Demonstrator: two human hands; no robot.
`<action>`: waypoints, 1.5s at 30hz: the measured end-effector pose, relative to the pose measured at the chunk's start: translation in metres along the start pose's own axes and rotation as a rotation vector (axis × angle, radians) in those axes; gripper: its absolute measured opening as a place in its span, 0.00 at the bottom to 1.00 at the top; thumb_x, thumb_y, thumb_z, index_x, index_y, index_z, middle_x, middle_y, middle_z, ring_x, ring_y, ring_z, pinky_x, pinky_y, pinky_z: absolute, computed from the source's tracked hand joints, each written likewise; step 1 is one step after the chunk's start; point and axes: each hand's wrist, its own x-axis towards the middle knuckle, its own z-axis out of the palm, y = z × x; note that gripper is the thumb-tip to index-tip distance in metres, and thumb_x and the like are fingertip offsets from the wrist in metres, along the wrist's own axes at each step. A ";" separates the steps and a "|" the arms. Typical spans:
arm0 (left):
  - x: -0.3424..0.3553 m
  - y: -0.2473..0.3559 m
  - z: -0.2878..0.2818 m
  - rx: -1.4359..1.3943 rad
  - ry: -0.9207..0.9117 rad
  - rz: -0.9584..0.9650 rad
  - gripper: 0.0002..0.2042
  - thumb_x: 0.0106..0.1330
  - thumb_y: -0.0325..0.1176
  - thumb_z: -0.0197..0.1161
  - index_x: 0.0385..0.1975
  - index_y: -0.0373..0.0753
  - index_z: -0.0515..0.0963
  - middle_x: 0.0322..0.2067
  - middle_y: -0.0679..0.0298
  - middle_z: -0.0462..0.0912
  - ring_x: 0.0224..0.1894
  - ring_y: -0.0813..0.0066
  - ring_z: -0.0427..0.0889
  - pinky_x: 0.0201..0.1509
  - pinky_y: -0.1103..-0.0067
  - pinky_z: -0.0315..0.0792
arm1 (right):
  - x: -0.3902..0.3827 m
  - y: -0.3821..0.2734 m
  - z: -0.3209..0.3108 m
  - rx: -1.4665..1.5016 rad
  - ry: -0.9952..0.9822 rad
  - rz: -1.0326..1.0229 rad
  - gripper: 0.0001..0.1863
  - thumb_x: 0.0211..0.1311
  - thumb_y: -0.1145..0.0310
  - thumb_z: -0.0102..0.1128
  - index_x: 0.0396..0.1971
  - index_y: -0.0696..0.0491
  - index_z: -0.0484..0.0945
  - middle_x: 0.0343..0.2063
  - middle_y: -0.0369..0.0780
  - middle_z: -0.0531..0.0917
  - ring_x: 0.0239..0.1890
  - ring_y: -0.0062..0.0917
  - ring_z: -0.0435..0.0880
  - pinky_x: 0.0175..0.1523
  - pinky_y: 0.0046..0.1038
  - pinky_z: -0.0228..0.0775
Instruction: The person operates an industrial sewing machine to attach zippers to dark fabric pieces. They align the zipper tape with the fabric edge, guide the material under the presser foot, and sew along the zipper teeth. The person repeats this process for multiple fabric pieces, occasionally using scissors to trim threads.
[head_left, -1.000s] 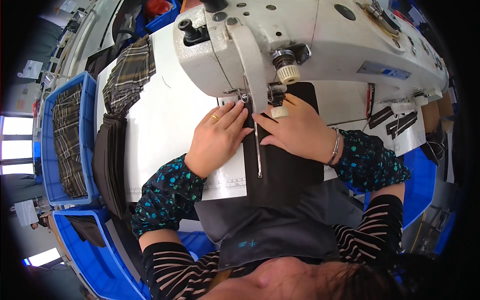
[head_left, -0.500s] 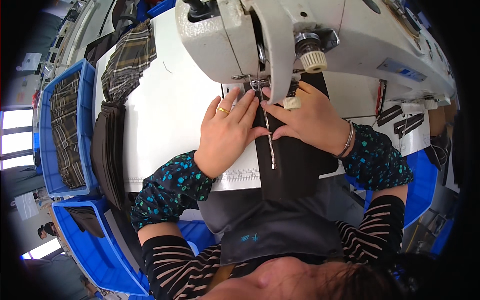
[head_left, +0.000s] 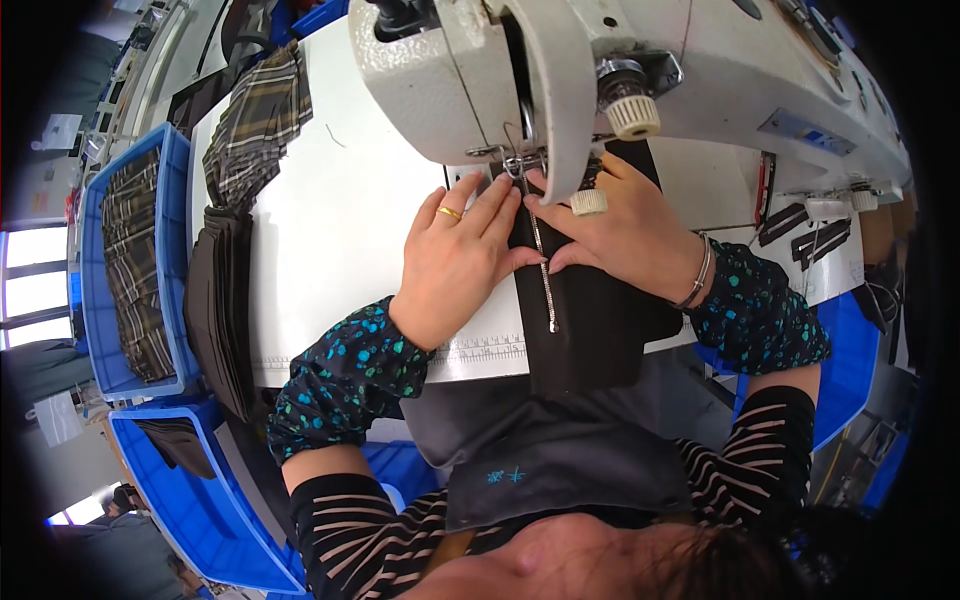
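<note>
A dark brown piece of cloth [head_left: 590, 345] lies under the head of a white sewing machine [head_left: 430, 95], its near end hanging over the table edge. Along it runs a zipper [head_left: 547, 285] with silver metal teeth, leading up to the presser foot [head_left: 518, 163]. My left hand [head_left: 452, 258], with a ring, lies flat just left of the zipper, fingers stretched toward the foot. Flat on the cloth to the zipper's right is my right hand [head_left: 625, 235], fingers spread and partly hidden behind the machine. Both thumbs point inward, close to the teeth.
Folded dark cloth pieces [head_left: 218, 300] and plaid fabric [head_left: 262, 115] lie along the left of the white table [head_left: 330, 230]. Blue bins [head_left: 187, 250] stand beyond that edge, one holding plaid cloth. More zippers [head_left: 820, 240] and a red-handled tool [head_left: 765, 185] lie at the right.
The cloth and zipper have slid slightly away from me toward the presser foot. Both hands stay flat beside the zipper, and the whole view has shifted a little.
</note>
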 end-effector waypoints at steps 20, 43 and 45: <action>-0.002 -0.001 0.000 0.013 -0.014 -0.030 0.31 0.61 0.52 0.71 0.60 0.38 0.82 0.62 0.64 0.83 0.63 0.59 0.80 0.65 0.67 0.73 | -0.003 -0.003 -0.002 -0.041 -0.045 0.054 0.38 0.41 0.40 0.73 0.49 0.53 0.82 0.38 0.36 0.79 0.38 0.29 0.79 0.44 0.33 0.69; -0.071 0.059 -0.011 -0.272 0.380 0.063 0.12 0.54 0.29 0.70 0.40 0.41 0.87 0.40 0.66 0.87 0.43 0.69 0.86 0.43 0.75 0.81 | -0.068 -0.082 -0.017 0.937 0.025 0.414 0.20 0.78 0.69 0.52 0.62 0.61 0.80 0.62 0.49 0.83 0.63 0.40 0.83 0.69 0.34 0.72; -0.072 0.056 -0.011 -0.237 0.395 0.100 0.13 0.52 0.30 0.69 0.39 0.41 0.87 0.39 0.67 0.86 0.42 0.70 0.85 0.41 0.75 0.80 | -0.066 -0.084 -0.015 0.917 0.023 0.398 0.19 0.78 0.69 0.52 0.62 0.60 0.80 0.61 0.49 0.83 0.63 0.41 0.83 0.68 0.34 0.73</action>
